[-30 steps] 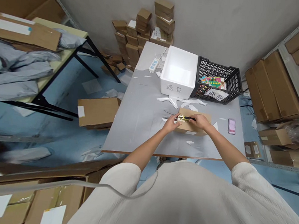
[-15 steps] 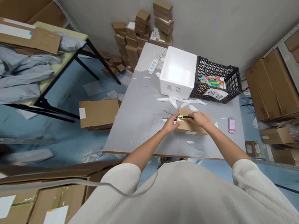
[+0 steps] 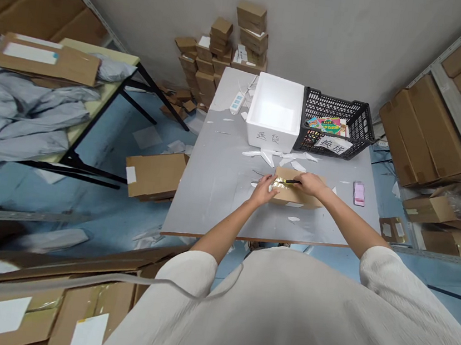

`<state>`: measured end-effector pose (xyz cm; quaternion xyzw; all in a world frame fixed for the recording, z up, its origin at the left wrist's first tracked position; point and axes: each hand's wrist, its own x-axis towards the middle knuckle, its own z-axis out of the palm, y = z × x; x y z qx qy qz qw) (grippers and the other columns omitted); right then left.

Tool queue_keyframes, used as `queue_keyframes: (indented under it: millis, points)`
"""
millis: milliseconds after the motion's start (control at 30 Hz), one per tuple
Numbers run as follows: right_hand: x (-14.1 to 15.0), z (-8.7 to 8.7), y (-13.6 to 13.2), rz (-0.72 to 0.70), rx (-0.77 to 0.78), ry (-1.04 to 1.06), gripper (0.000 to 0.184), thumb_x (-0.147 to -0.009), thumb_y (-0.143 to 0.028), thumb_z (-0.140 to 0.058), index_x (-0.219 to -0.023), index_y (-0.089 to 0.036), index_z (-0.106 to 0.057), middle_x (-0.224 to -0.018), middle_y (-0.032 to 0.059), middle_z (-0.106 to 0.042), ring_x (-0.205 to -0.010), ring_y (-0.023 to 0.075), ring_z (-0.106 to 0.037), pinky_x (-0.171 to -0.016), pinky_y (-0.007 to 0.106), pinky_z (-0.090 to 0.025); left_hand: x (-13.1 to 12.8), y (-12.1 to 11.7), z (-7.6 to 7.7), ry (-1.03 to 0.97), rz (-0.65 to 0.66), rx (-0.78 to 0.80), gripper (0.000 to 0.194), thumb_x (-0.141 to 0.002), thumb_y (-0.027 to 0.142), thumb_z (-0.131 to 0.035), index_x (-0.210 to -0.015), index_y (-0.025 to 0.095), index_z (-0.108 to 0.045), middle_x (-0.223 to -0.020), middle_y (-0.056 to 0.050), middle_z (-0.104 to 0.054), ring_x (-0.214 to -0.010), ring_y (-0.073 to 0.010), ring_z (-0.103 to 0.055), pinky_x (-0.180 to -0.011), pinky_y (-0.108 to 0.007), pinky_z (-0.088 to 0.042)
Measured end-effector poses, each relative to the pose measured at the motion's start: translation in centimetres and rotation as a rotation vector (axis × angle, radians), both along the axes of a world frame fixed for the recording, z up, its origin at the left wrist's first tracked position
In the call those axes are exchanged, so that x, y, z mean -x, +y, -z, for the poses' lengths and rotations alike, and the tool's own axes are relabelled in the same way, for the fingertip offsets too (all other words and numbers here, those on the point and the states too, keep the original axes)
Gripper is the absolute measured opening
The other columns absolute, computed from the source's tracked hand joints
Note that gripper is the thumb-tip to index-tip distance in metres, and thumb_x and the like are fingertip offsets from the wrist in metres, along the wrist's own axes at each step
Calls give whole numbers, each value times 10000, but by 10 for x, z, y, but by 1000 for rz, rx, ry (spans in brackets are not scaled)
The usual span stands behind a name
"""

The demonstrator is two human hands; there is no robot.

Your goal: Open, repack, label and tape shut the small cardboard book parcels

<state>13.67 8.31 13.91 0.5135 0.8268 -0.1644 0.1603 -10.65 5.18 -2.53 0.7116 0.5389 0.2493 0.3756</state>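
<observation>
A small cardboard box [image 3: 299, 197] lies on the grey table near its front edge, with shiny clear tape on its top at the left. My right hand [image 3: 311, 184] is closed around a black and yellow box cutter [image 3: 292, 182], whose tip points left over the taped part; whether the blade is in the tape is too small to tell. At the box's left end, my left hand [image 3: 262, 190] grips it, thumb and fingers around the end. Torn white paper scraps [image 3: 293, 219] lie close by.
Behind the box stand a white foam bin [image 3: 275, 136] and a black plastic crate [image 3: 358, 138] holding colourful books. A pink-screened phone [image 3: 359, 193] lies at the right, a power strip [image 3: 237, 102] at the back left. Stacked cartons [image 3: 206, 74] and shelves surround the table [image 3: 198, 191].
The view has shifted slightly. Both hands keep nearly the same place on the box, and the box cutter has barely moved.
</observation>
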Motion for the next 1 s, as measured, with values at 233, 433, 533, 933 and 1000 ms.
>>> queue_keyframes:
  millis: [233, 433, 533, 933, 1000]
  points:
    - [-1, -12, -8, -20, 11, -83, 389, -1173, -419, -517, -1336, -231, -816, -1306, 148, -822, -1168, 292, -745, -841, 313, -460, -2, -2, -30, 236, 252, -126, 758, -1055, 284, -519, -1792, 271, -341, -1805, -119, -480, -1765, -344, -253, -1418, -639, -157]
    - [-3, -9, -13, -18, -2, -75, 385, -1174, -396, -516, -1348, -217, -809, -1327, 154, -812, -1196, 299, -741, -869, 323, -479, -1, -4, -38, 297, 270, -94, 738, -1065, 281, -485, -1788, 248, -343, -1820, -130, -455, -1760, -339, -272, -1414, -635, -151]
    - [-8, -7, -15, -6, -12, -77, 405, -1181, -415, -500, -1352, -213, -807, -1345, 158, -803, -1196, 296, -737, -867, 323, -480, 0, -3, -37, 322, 261, -91, 752, -1057, 266, -486, -1795, 257, -336, -1829, -124, -442, -1760, -331, -275, -1410, -630, -173]
    - [-41, -5, -25, 97, 6, -80, 431, -1176, -455, -503, -1308, -215, -836, -1319, 156, -818, -1196, 302, -733, -834, 328, -471, 4, 0, -37, 390, 257, -98, 690, -1088, 338, -464, -1775, 311, -407, -1840, -96, -428, -1758, -339, -274, -1403, -647, -182]
    - [-44, -7, -27, 109, 8, -72, 436, -1175, -468, -500, -1309, -229, -840, -1319, 149, -821, -1205, 306, -731, -836, 329, -477, 5, 0, -38, 394, 261, -90, 690, -1089, 353, -458, -1776, 315, -404, -1841, -91, -427, -1759, -349, -268, -1403, -662, -166]
